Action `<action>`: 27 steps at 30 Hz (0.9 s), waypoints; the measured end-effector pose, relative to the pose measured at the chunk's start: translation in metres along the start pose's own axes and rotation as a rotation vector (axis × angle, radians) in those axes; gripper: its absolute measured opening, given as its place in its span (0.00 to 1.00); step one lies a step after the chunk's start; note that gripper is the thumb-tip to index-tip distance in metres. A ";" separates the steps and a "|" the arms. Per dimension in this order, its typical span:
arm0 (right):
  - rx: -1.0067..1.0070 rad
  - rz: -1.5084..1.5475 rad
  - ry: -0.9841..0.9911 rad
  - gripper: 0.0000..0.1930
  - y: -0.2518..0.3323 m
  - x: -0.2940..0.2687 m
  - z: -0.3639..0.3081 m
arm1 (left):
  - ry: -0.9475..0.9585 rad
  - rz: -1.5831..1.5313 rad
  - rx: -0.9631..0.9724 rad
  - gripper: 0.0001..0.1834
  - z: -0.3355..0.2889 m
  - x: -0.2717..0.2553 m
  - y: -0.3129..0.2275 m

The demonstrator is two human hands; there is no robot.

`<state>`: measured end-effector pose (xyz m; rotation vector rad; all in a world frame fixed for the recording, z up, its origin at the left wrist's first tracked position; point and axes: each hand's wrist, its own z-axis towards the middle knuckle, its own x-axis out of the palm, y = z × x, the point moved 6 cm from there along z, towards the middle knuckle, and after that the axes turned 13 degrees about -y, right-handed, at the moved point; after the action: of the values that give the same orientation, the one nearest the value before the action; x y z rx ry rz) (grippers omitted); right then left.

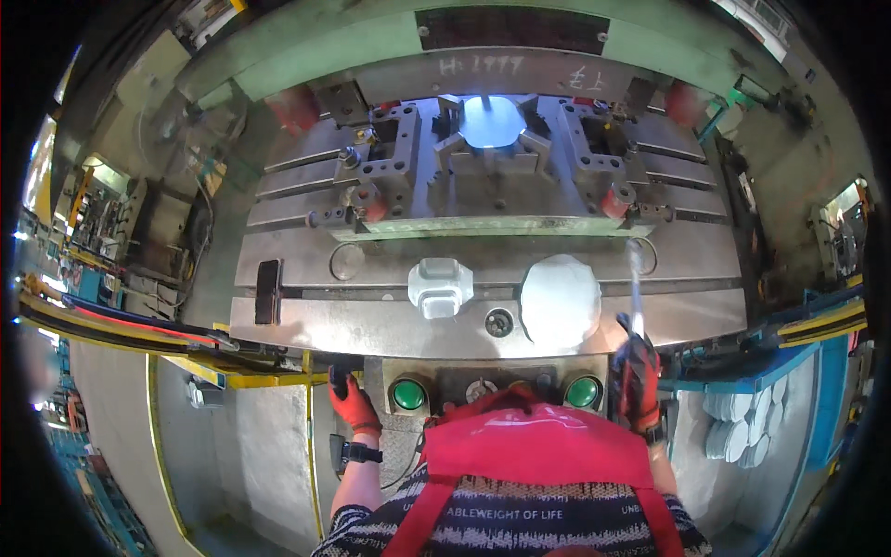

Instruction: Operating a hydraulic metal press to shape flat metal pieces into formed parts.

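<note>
My left hand [353,405], in a red glove with dark fingertips, is just off the front edge of the press table [408,339]. Its fingers point forward and seem loosely apart, with nothing seen in them. My right hand [640,382], gloved alike, is closed round a thin, pale stick-like tool [636,283] whose upper end is blurred over the table. Left of the tool lies a roundish stack or sheet of flat metal blanks [561,300]. A formed grey metal part [441,288] rests farther left. Another flat blank [492,122] sits brightly lit on the lower die [498,169].
Two green push buttons [408,395] flank the panel before me. A phone-like dark slab [267,291] lies at the table's left. The press ram [483,70] is above the die. A blue-edged bin [789,422] at right holds several round blanks [733,422]; a yellow-edged bin [260,459] stands left.
</note>
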<state>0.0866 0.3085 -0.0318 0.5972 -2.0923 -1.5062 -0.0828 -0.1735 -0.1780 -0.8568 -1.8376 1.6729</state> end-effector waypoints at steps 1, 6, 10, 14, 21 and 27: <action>-0.365 -0.418 0.106 0.21 0.006 0.010 0.008 | -0.015 -0.013 -0.011 0.24 0.007 -0.007 0.018; 0.023 0.028 0.327 0.17 0.028 0.121 0.058 | 0.028 -0.112 0.042 0.22 0.003 0.001 0.034; -0.055 -0.020 0.412 0.15 0.048 0.194 0.109 | 0.022 -0.175 -0.035 0.21 -0.006 0.000 0.030; -0.001 0.034 0.336 0.19 0.026 0.215 0.145 | 0.020 -0.105 -0.015 0.22 -0.005 -0.004 0.028; 0.117 0.178 0.356 0.17 0.043 0.219 0.134 | -0.029 -0.089 -0.061 0.20 -0.001 -0.007 0.035; -0.025 0.070 0.369 0.13 0.030 0.213 0.146 | 0.002 -0.010 -0.015 0.18 0.002 0.006 0.031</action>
<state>-0.1723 0.2963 -0.0145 0.7236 -1.7907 -1.2706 -0.0844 -0.1692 -0.2093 -0.8540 -1.8522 1.6532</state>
